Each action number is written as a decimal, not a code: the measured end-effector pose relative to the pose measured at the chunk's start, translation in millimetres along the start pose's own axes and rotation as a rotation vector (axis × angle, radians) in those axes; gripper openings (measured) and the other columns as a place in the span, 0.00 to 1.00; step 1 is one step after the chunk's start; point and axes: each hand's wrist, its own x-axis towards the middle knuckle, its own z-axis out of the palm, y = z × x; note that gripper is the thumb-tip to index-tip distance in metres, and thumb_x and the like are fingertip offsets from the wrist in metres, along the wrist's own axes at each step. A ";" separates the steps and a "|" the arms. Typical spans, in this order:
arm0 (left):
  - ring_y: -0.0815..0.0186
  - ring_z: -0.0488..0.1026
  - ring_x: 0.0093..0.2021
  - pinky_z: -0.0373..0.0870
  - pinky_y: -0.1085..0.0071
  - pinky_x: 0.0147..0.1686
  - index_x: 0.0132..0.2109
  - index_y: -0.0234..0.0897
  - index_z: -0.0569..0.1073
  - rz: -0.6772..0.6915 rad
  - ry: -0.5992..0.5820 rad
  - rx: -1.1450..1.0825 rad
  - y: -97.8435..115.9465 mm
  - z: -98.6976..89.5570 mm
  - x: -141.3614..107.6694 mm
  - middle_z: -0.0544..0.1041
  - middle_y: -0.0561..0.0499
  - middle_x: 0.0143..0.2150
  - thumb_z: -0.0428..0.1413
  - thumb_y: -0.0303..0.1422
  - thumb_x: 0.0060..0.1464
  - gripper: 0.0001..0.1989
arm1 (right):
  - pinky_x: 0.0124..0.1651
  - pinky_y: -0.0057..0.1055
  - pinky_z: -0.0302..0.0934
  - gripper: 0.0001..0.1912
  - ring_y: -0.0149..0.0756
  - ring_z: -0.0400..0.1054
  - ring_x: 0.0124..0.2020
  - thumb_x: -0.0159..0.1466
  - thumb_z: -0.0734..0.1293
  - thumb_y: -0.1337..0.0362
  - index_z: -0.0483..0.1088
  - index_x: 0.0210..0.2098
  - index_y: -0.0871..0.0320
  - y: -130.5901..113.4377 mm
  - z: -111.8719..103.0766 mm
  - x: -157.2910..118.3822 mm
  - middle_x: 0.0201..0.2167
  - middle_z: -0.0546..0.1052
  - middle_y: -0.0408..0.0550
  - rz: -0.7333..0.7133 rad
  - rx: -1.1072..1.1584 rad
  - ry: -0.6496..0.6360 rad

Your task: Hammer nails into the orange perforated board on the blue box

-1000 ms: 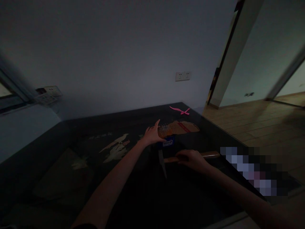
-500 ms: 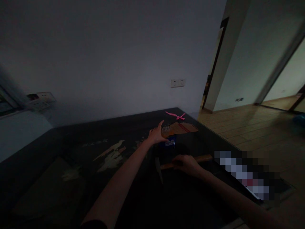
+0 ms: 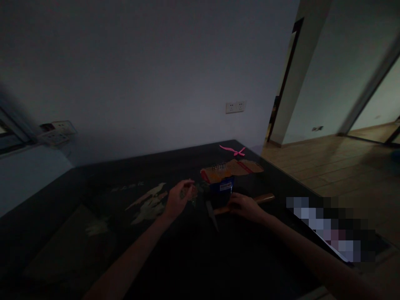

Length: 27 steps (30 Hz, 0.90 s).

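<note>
In the dim head view my right hand [image 3: 245, 206] is wrapped around the wooden handle of a hammer [image 3: 264, 198]. Its long dark metal head points left and lies low over the black tabletop. My left hand [image 3: 178, 200] hovers over the table left of the hammer head, fingers loosely bent and apart, with nothing visible in them. Between and beyond both hands is a dark blue box [image 3: 225, 185] with a white label. Behind it lies a torn piece of brown cardboard [image 3: 246, 167] with red stripes. A row of small dark upright pieces [image 3: 218, 166] shows at the cardboard.
A pink ribbon-like strip [image 3: 234, 151] lies near the table's far corner. A blurred-out flat item [image 3: 325, 229] rests along the right edge. Pale printed shapes [image 3: 150, 204] mark the black tabletop [image 3: 181, 262] at left. A wall [image 3: 150, 83] with sockets [image 3: 235, 107] borders the back.
My left hand has drawn back from the blue box toward the left and nearer to me, uncovering the cardboard's left end. My right hand keeps its grip on the hammer, nearly unmoved.
</note>
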 end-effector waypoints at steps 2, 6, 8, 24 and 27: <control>0.64 0.74 0.39 0.69 0.65 0.45 0.41 0.41 0.72 -0.028 -0.156 -0.006 -1.1 -9.5 -41.4 0.77 0.50 0.38 0.47 0.35 0.59 0.10 | 0.48 0.34 0.61 0.11 0.40 0.68 0.46 0.58 0.67 0.66 0.74 0.41 0.54 6.0 -1.6 4.9 0.44 0.73 0.49 -0.011 0.015 0.010; 0.65 0.74 0.37 0.71 0.67 0.41 0.41 0.44 0.73 -0.049 -0.410 -0.070 3.2 -15.3 -110.1 0.77 0.51 0.36 0.47 0.34 0.60 0.10 | 0.50 0.35 0.61 0.11 0.41 0.67 0.46 0.58 0.67 0.67 0.75 0.41 0.57 15.8 -3.7 15.4 0.44 0.73 0.51 -0.024 0.034 0.022; 0.66 0.74 0.36 0.71 0.69 0.39 0.41 0.43 0.73 -0.046 -0.473 -0.108 5.6 -15.7 -127.9 0.77 0.50 0.36 0.47 0.32 0.59 0.11 | 0.49 0.36 0.61 0.11 0.41 0.67 0.46 0.59 0.67 0.67 0.75 0.41 0.57 19.0 -3.1 18.7 0.44 0.73 0.52 -0.029 0.042 0.021; 0.70 0.73 0.33 0.68 0.75 0.37 0.43 0.37 0.74 -0.089 -0.542 -0.161 -2.4 -12.2 -130.6 0.76 0.50 0.34 0.47 0.28 0.58 0.11 | 0.44 0.36 0.65 0.11 0.40 0.70 0.41 0.58 0.68 0.67 0.75 0.41 0.55 30.5 7.6 22.4 0.39 0.75 0.50 -0.138 -0.034 0.085; 0.70 0.73 0.33 0.68 0.74 0.38 0.43 0.37 0.73 -0.084 -0.541 -0.146 -0.6 -13.1 -129.2 0.76 0.50 0.34 0.47 0.29 0.59 0.11 | 0.45 0.39 0.65 0.13 0.43 0.70 0.42 0.56 0.69 0.67 0.76 0.42 0.54 19.7 2.3 18.5 0.41 0.76 0.51 -0.156 -0.082 0.165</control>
